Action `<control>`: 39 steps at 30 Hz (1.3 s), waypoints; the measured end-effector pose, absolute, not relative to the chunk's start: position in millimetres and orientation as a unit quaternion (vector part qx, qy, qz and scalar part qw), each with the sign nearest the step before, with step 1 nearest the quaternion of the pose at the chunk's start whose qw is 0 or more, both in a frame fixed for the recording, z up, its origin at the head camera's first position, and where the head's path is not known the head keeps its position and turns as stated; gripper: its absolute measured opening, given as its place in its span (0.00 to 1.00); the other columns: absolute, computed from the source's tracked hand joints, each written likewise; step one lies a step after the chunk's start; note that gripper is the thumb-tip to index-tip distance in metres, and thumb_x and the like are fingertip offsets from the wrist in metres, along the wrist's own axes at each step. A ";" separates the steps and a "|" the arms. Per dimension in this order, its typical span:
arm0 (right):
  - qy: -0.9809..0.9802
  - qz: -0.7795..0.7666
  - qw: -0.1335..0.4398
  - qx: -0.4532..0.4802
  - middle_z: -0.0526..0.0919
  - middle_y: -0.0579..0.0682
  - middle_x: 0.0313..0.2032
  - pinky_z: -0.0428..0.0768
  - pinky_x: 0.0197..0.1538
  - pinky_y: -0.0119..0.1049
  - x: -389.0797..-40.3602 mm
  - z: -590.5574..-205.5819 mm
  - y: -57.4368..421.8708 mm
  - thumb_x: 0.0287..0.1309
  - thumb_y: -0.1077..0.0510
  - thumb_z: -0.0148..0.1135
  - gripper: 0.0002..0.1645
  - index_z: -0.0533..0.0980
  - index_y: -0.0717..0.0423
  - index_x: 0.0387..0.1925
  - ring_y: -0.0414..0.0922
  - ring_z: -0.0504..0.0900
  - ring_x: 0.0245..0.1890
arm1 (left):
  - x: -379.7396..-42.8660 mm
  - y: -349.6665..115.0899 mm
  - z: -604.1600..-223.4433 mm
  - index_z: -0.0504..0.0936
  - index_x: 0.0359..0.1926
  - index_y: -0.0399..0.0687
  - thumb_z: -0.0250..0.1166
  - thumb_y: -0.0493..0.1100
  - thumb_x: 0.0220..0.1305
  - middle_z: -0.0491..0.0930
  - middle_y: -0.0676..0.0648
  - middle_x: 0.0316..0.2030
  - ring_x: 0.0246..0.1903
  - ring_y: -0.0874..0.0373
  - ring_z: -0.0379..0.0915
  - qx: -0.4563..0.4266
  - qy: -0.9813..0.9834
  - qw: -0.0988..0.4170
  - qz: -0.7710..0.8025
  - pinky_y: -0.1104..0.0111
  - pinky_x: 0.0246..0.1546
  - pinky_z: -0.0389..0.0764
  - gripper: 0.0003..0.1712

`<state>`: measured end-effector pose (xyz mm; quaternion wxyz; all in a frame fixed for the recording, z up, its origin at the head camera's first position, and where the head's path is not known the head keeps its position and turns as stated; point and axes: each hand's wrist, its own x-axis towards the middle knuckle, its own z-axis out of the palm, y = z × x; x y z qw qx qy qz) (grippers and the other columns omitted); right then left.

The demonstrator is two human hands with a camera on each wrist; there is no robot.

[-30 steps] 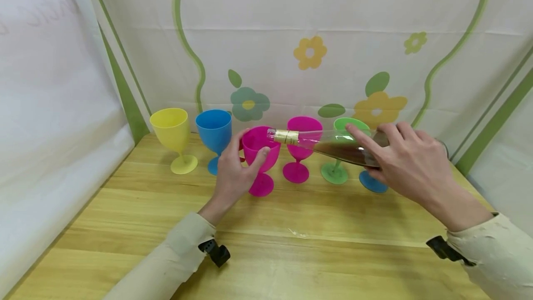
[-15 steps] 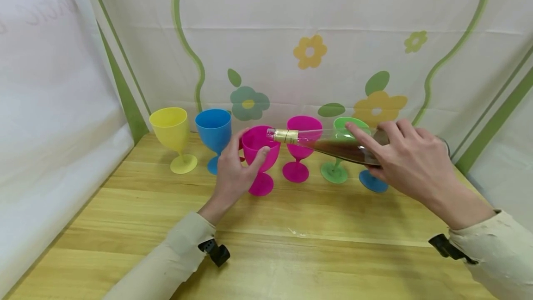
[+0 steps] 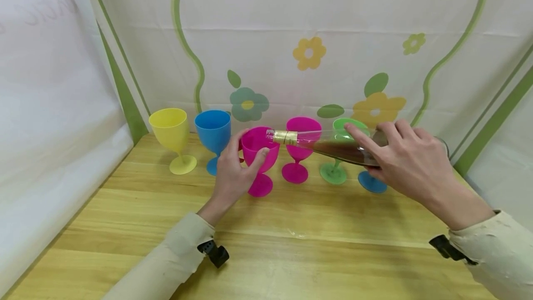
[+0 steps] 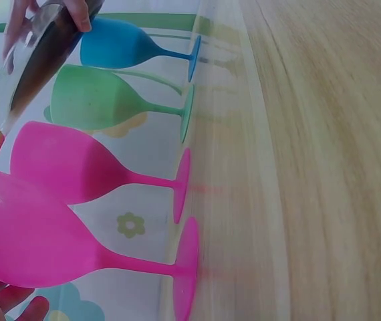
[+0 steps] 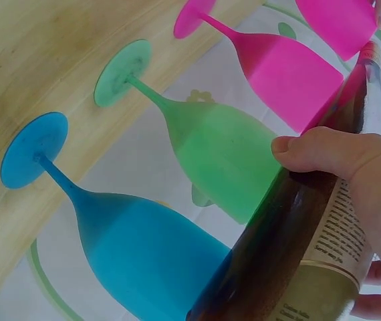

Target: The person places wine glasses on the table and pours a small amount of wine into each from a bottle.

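My left hand (image 3: 235, 170) holds the bowl of a magenta goblet (image 3: 261, 156) that stands upright on the table, thumb on the near side. In my right hand (image 3: 412, 165) is a clear glass wine bottle (image 3: 339, 147), tipped almost level, with dark liquid lying along its lower side. Its gold-banded neck points left, and the mouth is over the goblet's rim. The right wrist view shows the thumb and fingers gripping the bottle's body (image 5: 291, 234) near a printed label. Whether liquid is inside the held goblet cannot be seen.
Left of the held goblet stand a yellow goblet (image 3: 170, 131) and a blue goblet (image 3: 213, 131). To its right are a second magenta goblet (image 3: 296, 172), a green goblet (image 3: 333, 174) and another blue goblet (image 5: 144, 247), partly behind the bottle. A flowered curtain (image 3: 266, 50) hangs behind the wooden table (image 3: 266, 263).
Hands, goblet and bottle keep nearly the same places. The whole head view shifts very slightly. The bottle stays tipped over the goblet throughout.
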<state>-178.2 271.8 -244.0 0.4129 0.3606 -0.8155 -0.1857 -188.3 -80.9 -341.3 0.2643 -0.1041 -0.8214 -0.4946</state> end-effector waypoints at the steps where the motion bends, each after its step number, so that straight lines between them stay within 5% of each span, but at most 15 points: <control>1: -0.815 -0.186 0.413 0.361 0.79 0.61 0.37 0.76 0.20 0.47 -178.0 -244.0 272.0 0.18 0.38 0.94 0.78 0.67 0.41 0.79 0.60 0.80 0.33 | -188.2 -80.9 -341.4 0.69 0.74 0.46 0.70 0.56 0.68 0.83 0.45 0.59 0.55 0.50 0.81 -0.104 -0.822 0.265 -0.494 0.57 0.45 0.89 0.40; 39: -0.802 -0.208 0.413 0.378 0.79 0.62 0.38 0.76 0.20 0.45 -176.9 -237.2 270.3 0.21 0.36 0.94 0.76 0.68 0.44 0.78 0.58 0.80 0.32 | -188.7 -80.8 -342.2 0.69 0.74 0.47 0.71 0.56 0.68 0.82 0.45 0.59 0.55 0.50 0.81 -0.109 -0.821 0.267 -0.492 0.55 0.44 0.90 0.40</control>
